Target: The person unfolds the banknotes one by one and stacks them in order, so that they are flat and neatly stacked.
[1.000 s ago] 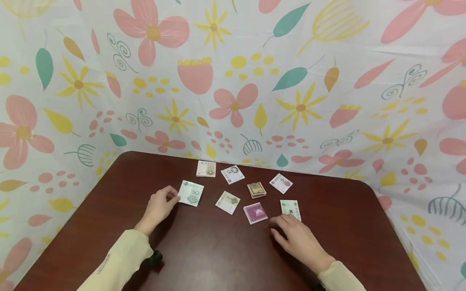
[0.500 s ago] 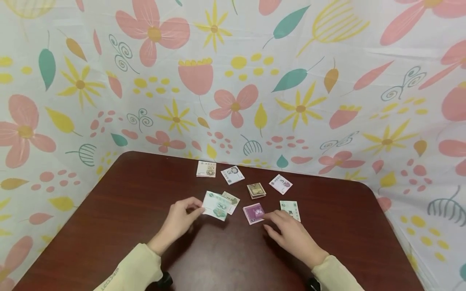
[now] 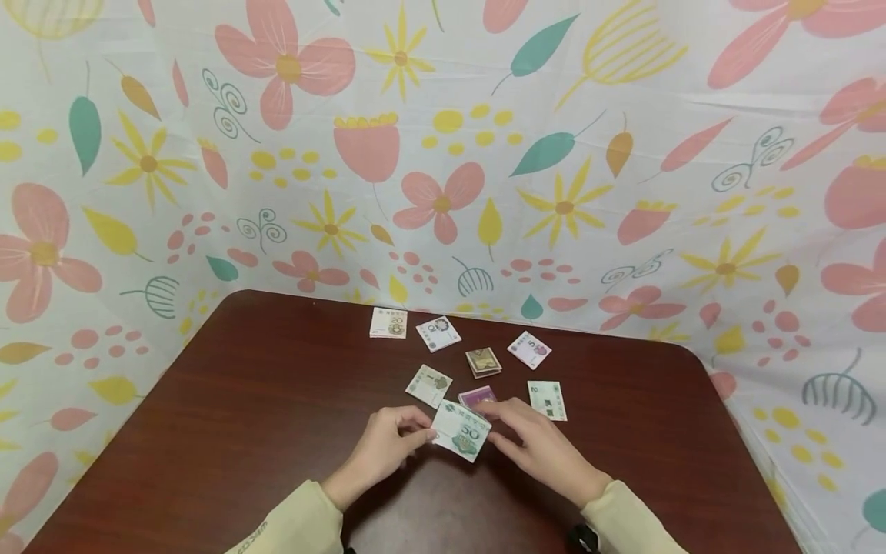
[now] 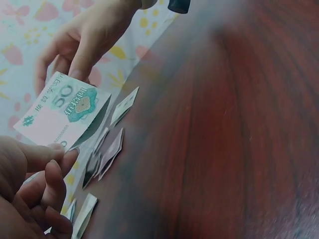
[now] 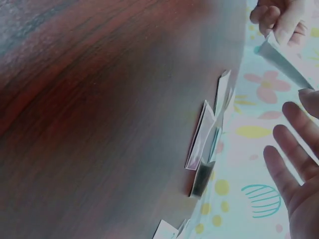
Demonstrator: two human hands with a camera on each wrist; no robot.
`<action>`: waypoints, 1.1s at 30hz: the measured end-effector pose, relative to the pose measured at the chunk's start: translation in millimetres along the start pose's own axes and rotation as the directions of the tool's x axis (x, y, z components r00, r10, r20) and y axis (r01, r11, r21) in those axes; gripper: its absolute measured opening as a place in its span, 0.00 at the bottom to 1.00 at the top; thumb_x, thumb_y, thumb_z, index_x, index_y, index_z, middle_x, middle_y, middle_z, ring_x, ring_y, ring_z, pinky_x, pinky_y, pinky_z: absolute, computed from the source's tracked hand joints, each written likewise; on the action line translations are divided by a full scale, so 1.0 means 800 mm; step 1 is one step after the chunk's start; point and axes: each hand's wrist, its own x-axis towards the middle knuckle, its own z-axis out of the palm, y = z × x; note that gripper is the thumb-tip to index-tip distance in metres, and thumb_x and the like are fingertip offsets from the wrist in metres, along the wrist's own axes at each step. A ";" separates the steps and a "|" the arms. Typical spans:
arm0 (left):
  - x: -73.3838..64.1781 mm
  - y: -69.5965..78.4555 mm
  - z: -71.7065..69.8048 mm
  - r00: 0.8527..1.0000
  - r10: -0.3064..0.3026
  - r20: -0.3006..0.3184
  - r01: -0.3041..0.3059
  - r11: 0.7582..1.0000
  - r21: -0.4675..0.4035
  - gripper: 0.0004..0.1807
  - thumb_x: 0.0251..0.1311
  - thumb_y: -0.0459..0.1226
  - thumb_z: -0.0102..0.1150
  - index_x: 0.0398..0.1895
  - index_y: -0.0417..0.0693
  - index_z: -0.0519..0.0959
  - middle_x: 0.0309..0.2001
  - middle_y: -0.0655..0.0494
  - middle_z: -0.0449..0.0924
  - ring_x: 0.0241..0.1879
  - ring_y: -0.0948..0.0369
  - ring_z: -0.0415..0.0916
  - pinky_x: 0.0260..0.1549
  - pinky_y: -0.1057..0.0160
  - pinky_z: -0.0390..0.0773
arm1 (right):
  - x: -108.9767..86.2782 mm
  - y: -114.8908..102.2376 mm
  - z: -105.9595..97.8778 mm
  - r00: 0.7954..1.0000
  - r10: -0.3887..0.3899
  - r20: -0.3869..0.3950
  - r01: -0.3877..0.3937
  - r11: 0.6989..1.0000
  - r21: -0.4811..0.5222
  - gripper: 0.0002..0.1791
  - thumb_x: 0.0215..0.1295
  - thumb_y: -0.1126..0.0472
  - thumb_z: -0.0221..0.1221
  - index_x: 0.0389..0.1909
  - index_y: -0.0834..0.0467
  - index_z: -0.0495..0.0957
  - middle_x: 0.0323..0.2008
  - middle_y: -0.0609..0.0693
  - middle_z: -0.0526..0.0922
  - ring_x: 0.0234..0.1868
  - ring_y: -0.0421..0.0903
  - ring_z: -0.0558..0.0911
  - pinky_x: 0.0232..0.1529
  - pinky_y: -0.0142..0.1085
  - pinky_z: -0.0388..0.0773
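Between both hands is a folded green 50 banknote (image 3: 461, 431), held above the table. The left hand (image 3: 390, 446) pinches its left edge between thumb and fingers, clearly seen in the left wrist view, where the banknote (image 4: 62, 110) faces up. At the opposite edge, the right hand (image 3: 540, 448) takes it with thumb and index finger. Its other fingers (image 5: 291, 149) are spread in the right wrist view. Behind the 50 lies a purple folded banknote (image 3: 477, 395), partly covered by it and the right hand. A folded 1 banknote (image 3: 428, 385) lies just beyond the left hand.
Further back on the dark wooden table (image 3: 291, 369) lie a 20 banknote (image 3: 388, 323), a 10 banknote (image 3: 438, 334), a brown folded one (image 3: 483, 362) and a 5 banknote (image 3: 529, 350). A 2 banknote (image 3: 547, 400) is right of centre. A flowered cloth (image 3: 443, 154) hangs behind.
The left hand has lifted the 50 banknote from the table's left and carried it right to the middle. The right hand has moved slightly left and come onto the banknote's right edge.
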 end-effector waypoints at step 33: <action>-0.009 -0.007 -0.005 0.996 -0.032 0.081 0.045 0.984 -0.172 0.03 0.62 0.30 0.71 0.32 0.38 0.86 0.29 0.37 0.87 0.08 0.69 0.65 0.13 0.72 0.67 | -0.003 0.004 -0.012 0.996 -0.086 0.013 0.083 0.987 0.140 0.06 0.69 0.61 0.68 0.38 0.48 0.82 0.49 0.44 0.85 0.53 0.46 0.80 0.58 0.25 0.70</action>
